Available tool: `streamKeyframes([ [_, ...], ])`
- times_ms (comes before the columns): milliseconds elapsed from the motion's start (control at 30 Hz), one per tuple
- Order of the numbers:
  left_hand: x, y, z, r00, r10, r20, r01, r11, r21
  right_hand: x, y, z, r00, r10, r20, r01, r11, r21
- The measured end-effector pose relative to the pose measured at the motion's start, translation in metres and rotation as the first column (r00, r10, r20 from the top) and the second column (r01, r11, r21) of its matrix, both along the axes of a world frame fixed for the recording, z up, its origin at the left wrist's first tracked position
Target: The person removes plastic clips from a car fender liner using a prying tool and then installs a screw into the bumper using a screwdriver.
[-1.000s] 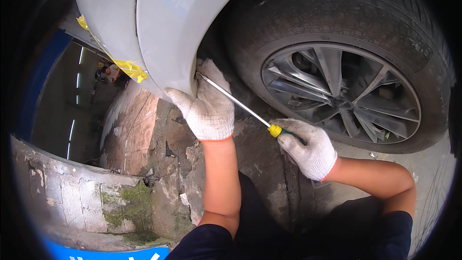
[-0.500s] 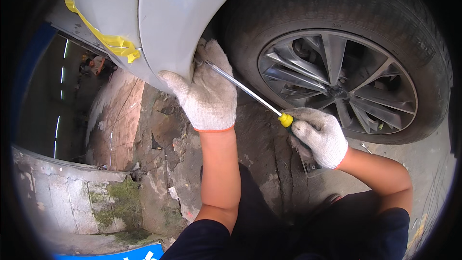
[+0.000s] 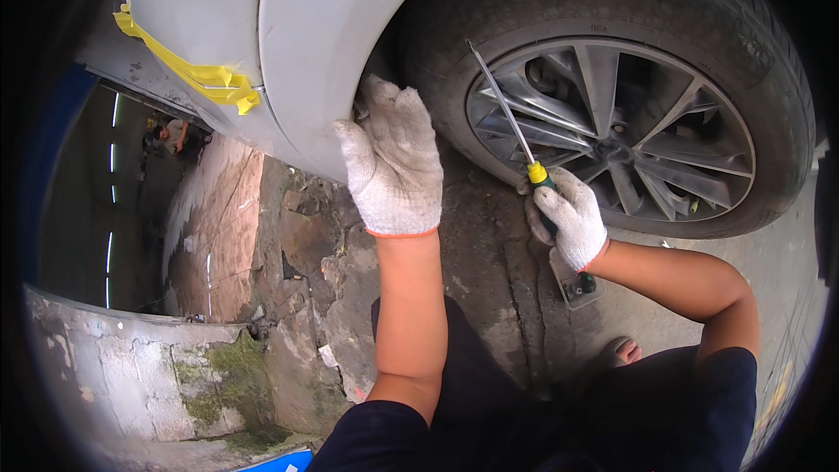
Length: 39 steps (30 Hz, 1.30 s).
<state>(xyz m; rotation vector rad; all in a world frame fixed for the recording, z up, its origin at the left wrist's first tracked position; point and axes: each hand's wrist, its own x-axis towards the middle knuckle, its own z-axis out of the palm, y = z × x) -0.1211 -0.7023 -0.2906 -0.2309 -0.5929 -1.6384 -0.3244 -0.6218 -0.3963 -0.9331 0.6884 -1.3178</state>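
Note:
My left hand [image 3: 398, 157], in a white knit glove with an orange cuff, is open with its palm turned up. Its fingertips reach to the wheel-arch edge of a light grey car body panel [image 3: 323, 35], and the thumb stands apart. In my gloved right hand [image 3: 572, 218] is a screwdriver [image 3: 537, 173] with a yellow and dark green handle. Its long metal shaft points up and to the left in front of the car wheel [image 3: 612, 149], and its tip is away from the panel.
Yellow tape [image 3: 183, 65] crosses a panel seam at upper left. On the ground below my right hand lies a small clear tray [image 3: 577, 293] with small items. A mossy low wall [image 3: 122, 367] stands at lower left. Far left, another person [image 3: 173, 134] is in the background.
The screwdriver has come away from the panel edge by my left hand and swung to a steeper angle. My left hand has shifted slightly right, its thumb now off the panel's lower edge.

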Motion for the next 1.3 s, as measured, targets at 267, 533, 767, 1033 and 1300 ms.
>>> streamKeyframes([
  [267,-0.006,0.000,-0.004,0.939,0.199,0.282,-0.164,0.976,-0.141,0.076,-0.017,-0.042,0.987,-0.158,0.019,0.159,0.981,-0.109],
  [533,-0.011,0.036,0.007,0.924,0.058,0.378,-0.120,0.983,0.142,0.036,0.019,-0.031,0.947,-0.088,-0.309,-0.003,0.959,-0.283],
  [767,-0.004,0.047,0.011,0.927,-0.074,0.367,0.009,0.984,0.176,0.032,0.034,-0.017,0.957,-0.065,-0.282,0.027,0.990,-0.139],
  [1033,-0.001,0.043,0.006,0.923,-0.144,0.356,0.038,0.957,0.287,0.027,0.036,-0.015,0.957,-0.029,-0.287,0.005,0.996,-0.085],
  [1300,0.000,0.045,0.005,0.931,-0.104,0.351,-0.012,0.949,0.314,0.027,0.041,-0.010,0.980,0.059,-0.189,-0.053,0.998,0.039],
])
